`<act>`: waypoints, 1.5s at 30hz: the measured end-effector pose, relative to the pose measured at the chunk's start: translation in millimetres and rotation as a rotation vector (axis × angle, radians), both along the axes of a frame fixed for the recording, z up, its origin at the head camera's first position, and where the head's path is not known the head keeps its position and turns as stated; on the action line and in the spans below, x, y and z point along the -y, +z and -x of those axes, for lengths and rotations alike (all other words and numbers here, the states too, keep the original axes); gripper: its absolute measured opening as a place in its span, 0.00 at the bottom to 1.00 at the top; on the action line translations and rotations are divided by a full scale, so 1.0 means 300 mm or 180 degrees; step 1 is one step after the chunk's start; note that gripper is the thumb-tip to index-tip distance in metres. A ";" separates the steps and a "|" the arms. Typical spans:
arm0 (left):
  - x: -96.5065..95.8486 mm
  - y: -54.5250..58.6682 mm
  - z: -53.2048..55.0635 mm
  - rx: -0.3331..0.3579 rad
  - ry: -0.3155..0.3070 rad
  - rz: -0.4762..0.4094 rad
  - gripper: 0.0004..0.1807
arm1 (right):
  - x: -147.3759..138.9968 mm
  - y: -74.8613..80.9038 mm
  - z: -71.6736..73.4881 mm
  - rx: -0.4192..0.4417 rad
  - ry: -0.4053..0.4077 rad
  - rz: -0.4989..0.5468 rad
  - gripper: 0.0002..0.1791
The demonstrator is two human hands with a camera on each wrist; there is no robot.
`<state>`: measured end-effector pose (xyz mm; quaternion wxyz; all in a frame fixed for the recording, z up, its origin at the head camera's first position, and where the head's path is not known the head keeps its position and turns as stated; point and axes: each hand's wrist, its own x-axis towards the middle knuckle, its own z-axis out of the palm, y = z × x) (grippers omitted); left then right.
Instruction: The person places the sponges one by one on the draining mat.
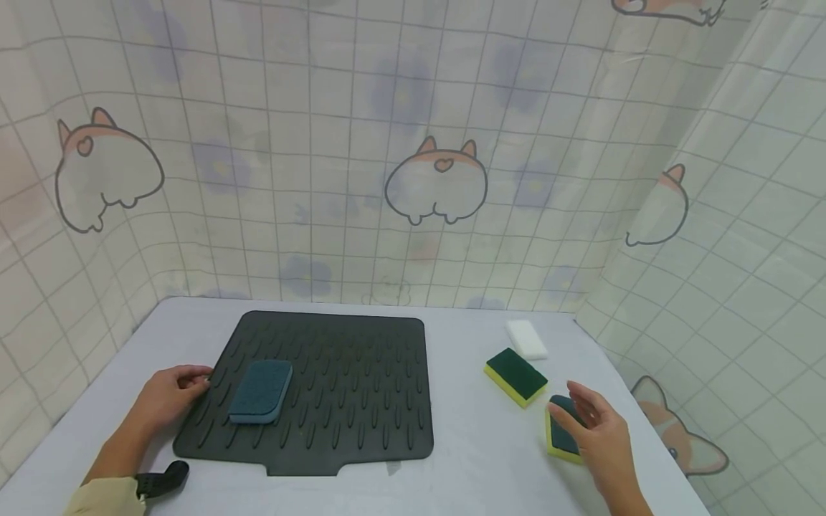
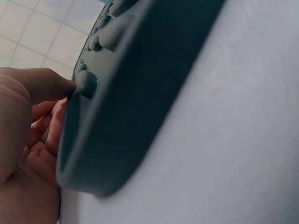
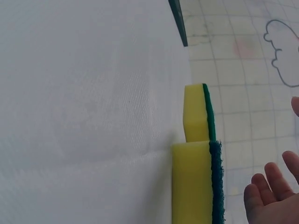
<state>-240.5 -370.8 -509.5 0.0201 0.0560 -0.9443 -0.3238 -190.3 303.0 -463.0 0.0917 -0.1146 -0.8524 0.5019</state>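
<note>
My left hand (image 1: 161,395) is at the left edge of a dark ridged silicone mat (image 1: 355,387). In the left wrist view the thumb rests on the mat's raised rim and the other fingers curl against its side, pinching the edge. A blue scrub sponge (image 1: 261,390) lies on the left part of the mat. Over at the right, my right hand (image 1: 603,430) hovers over a yellow sponge with a dark blue-green scouring face (image 1: 560,446), fingers loosely spread. In the right wrist view, space shows between the fingers and this sponge (image 3: 191,186).
Another yellow sponge with a dark green top (image 1: 516,376) lies just beyond, and a white sponge block (image 1: 526,339) behind that. The white table (image 1: 464,430) is bordered at the back and sides by a gridded curtain (image 1: 348,244) with cartoon animals.
</note>
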 end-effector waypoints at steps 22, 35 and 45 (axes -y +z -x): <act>-0.002 -0.001 -0.003 -0.0002 0.0016 0.0005 0.21 | -0.069 -0.039 -0.009 0.0803 -0.0189 -0.0219 0.65; -0.004 -0.004 -0.011 -0.0062 -0.0021 0.0031 0.21 | -0.086 -0.066 -0.009 0.1168 0.0070 -0.0142 0.75; -0.005 0.000 -0.008 -0.0025 0.0009 0.0038 0.21 | -0.096 -0.079 -0.004 0.1201 0.0198 -0.0123 0.77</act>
